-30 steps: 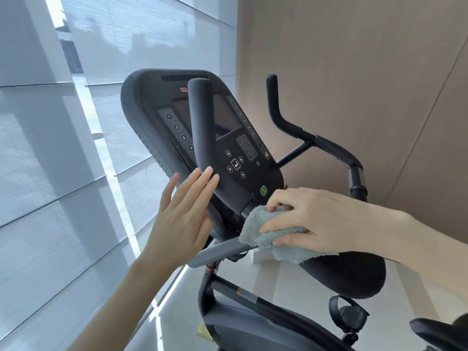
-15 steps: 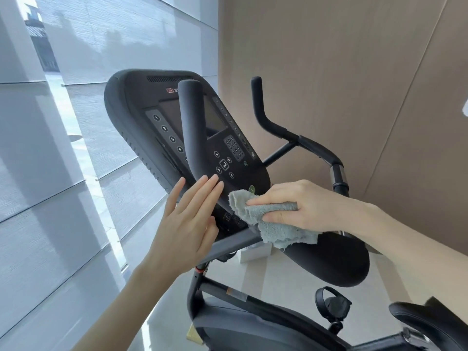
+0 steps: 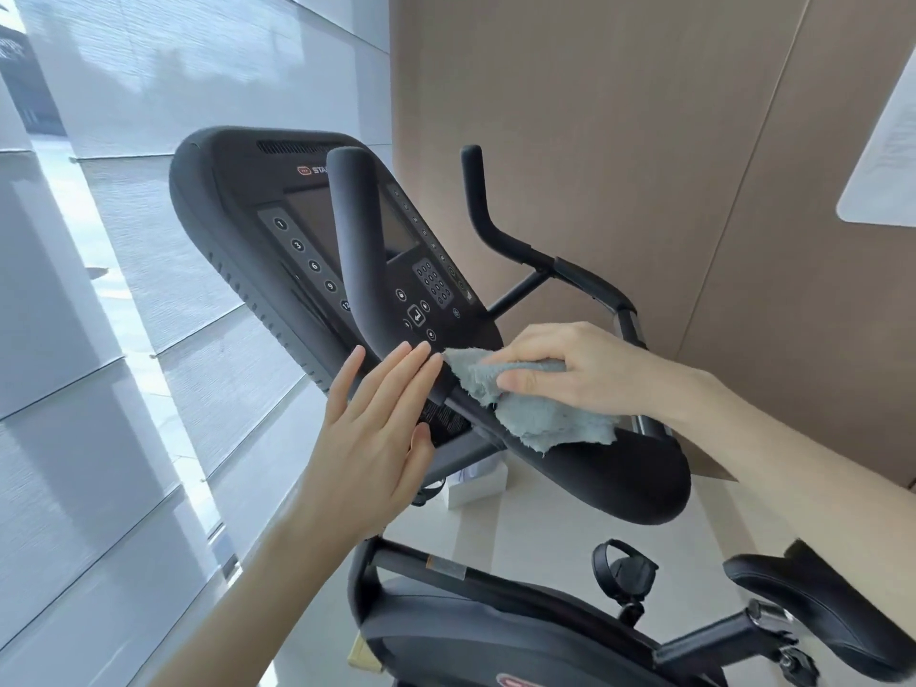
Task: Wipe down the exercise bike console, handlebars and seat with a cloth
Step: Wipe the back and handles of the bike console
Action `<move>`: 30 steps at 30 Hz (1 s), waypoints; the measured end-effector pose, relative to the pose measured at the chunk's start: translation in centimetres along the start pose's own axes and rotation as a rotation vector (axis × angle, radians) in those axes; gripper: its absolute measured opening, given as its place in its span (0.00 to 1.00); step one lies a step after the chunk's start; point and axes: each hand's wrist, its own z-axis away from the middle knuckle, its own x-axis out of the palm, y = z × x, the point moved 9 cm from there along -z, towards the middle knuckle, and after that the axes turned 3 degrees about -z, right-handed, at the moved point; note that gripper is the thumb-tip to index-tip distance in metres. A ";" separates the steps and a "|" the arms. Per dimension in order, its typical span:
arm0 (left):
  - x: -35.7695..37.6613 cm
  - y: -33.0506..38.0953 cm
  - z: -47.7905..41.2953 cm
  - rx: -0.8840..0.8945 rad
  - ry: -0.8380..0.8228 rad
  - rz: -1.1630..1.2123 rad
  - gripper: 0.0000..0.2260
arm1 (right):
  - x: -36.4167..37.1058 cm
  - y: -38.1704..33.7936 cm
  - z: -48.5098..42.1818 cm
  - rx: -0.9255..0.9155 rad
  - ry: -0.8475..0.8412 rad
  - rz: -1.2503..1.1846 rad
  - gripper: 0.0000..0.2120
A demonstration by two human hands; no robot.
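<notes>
While the left hand (image 3: 374, 438) rests flat and open, fingers straight, on the near handlebar (image 3: 364, 270) in the middle of the frame, the right hand (image 3: 570, 371) beside it pinches the blue-grey cloth (image 3: 535, 414) against that bar's low end. From the cloth, the bar runs up and left. Behind it sits the console (image 3: 277, 215), so the right hand is nearer the buttons.

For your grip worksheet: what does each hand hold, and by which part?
The right hand pinches the grey cloth near its upper edge. The left hand holds nothing, lying flat and open against the near handlebar.
</notes>
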 end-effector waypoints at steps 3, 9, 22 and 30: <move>0.5 -0.2 0.4 0.000 -0.018 -0.015 0.22 | 1.3 0.8 1.0 0.035 -0.002 0.012 0.15; 0.9 -0.3 0.6 -0.004 -0.013 -0.014 0.22 | 0.9 0.6 4.5 -0.023 0.063 0.116 0.16; 0.4 1.6 0.9 0.014 -0.018 0.038 0.22 | 0.9 -4.3 6.6 -0.261 0.218 0.422 0.17; 1.1 1.9 1.1 -0.012 -0.062 -0.013 0.22 | 4.0 -3.7 9.0 -0.444 0.184 0.701 0.14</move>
